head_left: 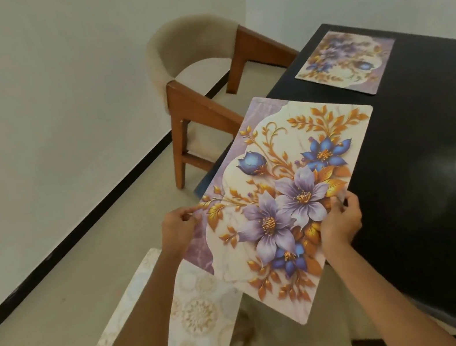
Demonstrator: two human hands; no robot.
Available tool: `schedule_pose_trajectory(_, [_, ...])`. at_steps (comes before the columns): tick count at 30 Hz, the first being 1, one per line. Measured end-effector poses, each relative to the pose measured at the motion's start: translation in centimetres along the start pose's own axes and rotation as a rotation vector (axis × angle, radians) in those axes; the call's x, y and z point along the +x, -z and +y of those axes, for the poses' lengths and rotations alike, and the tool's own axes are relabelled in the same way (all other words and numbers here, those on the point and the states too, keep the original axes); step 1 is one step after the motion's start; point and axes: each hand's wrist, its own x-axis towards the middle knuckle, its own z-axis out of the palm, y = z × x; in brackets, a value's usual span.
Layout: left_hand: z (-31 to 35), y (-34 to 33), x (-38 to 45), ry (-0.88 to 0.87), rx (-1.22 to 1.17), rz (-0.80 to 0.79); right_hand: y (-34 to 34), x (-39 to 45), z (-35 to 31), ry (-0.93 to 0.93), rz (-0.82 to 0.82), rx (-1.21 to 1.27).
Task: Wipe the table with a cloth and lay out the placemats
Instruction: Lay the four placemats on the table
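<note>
Over the bench edge: a floral placemat (288,195) is held in both hands, its far part above the black bench (430,152), its near part hanging out over the floor.
Left hand (177,230): grip closed on the mat's left long edge, thumb and fingers pinching it.
Right hand (340,221): grip closed on the right long edge, fingers curled round it near the purple flowers.
Mat attitude: tilted, and skewed against the bench edge; whether its far corner touches the surface cannot be told.
Beneath the mat: a dark blue sliver shows under its left edge (possibly another mat, too little visible to say).
Already placed: a second placemat (347,63) lies flat near the far corner of the bench, well apart from the held one.
Cloth: none in view; the bench top shines, so wiping appears finished, as a judgement only.
Step in hand: setting down this mat at the next seat.
Advice: turn the mat until its long edge runs parallel with the bench edge, matching the inset of the far mat; lower the far edge first, then let the rest down flat; release both pinches together so it does not slide on the glossy top.
Surroundings: a chair (200,92) stands pulled back by the corner; a patterned panel (197,315) sits below the left forearm.
</note>
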Motion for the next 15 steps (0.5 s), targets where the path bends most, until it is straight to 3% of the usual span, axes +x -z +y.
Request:
schedule_pose_trajectory(7, [6.6,-7.3,4.0,-0.030,-0.043,-0.055,0.6,10.2,-3.2,-0.059,-0.045,0.005])
schedule_pose_trajectory(15, [9.9,-12.7,8.4,-0.033,0.007,-0.058,-0.6,17.5,-3.3,-0.206,-0.163,-0.022])
